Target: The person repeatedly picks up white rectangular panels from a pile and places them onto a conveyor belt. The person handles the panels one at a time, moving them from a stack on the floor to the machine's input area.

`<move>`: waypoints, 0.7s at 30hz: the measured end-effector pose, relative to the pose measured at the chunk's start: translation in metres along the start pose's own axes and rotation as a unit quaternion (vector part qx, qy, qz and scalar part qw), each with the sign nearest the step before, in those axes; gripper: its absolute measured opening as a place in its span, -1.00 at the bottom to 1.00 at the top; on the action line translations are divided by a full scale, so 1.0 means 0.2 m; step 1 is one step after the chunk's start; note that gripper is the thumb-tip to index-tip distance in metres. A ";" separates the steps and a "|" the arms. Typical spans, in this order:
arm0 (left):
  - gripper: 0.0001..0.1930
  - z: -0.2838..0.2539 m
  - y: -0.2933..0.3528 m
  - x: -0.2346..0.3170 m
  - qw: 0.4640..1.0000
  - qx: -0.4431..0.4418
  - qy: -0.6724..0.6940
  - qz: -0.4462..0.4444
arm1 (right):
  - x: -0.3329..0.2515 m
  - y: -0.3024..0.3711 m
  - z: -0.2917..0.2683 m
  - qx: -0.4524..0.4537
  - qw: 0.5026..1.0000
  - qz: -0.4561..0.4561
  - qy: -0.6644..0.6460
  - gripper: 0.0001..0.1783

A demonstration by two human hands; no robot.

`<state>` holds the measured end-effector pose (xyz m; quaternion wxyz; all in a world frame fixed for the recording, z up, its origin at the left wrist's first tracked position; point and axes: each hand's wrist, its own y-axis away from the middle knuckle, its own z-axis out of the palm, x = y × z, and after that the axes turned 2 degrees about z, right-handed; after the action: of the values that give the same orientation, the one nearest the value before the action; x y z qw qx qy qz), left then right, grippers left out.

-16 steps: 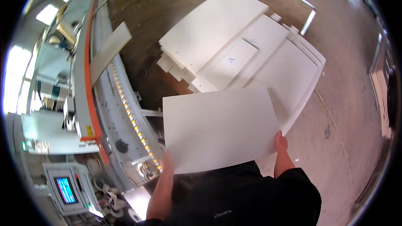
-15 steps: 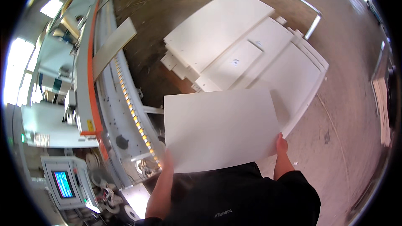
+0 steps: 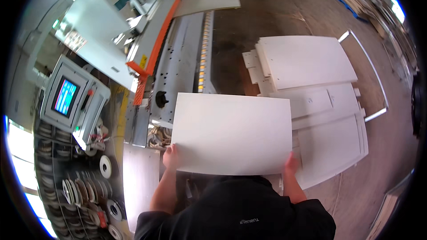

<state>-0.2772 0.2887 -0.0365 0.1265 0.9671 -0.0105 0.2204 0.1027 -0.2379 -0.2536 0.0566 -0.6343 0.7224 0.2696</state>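
Note:
A white rectangular panel (image 3: 232, 134) is held in front of my body, its broad face turned up. My left hand (image 3: 170, 156) grips its left edge near the lower corner, and my right hand (image 3: 291, 164) grips the opposite edge low down. Both hands are closed on the board, with the fingers beneath it partly hidden. Just beyond the panel's far left corner lies the grey bed of a long edge-banding machine (image 3: 178, 71) with an orange rail. Stacked white panels (image 3: 307, 62) lie to the right, partly covered by the held one.
Another panel (image 3: 209, 3) lies across the machine farther along. At left stands a control console (image 3: 66, 95) with a lit screen, above rolls of edge banding (image 3: 78, 191). A metal frame rail (image 3: 376, 75) rises beyond the stack. A pale board (image 3: 141, 173) is beside my left arm.
My view has swung left, so the machine and console sit nearer the middle and the stack has shifted right. The panel stays in both hands and now lies more level across the view.

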 end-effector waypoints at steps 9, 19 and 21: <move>-0.38 -0.27 -0.11 -0.45 0.955 0.249 -0.118 0.109 | -0.97 0.63 -0.12 -0.289 0.913 -0.050 -0.283 -0.46; -0.42 0.08 0.16 -0.38 0.953 0.210 0.185 0.112 | -1.45 0.82 0.13 -0.365 0.874 -0.189 -0.258 -0.38; -0.40 0.10 0.18 -0.36 0.939 0.146 0.306 0.063 | -1.51 0.85 0.17 -0.357 0.882 -0.197 -0.236 -0.34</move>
<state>-0.3361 0.2460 -0.0767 -0.0335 0.8583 0.0004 0.5121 -0.0096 0.0537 -0.1013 0.0473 -0.6586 0.4024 0.6341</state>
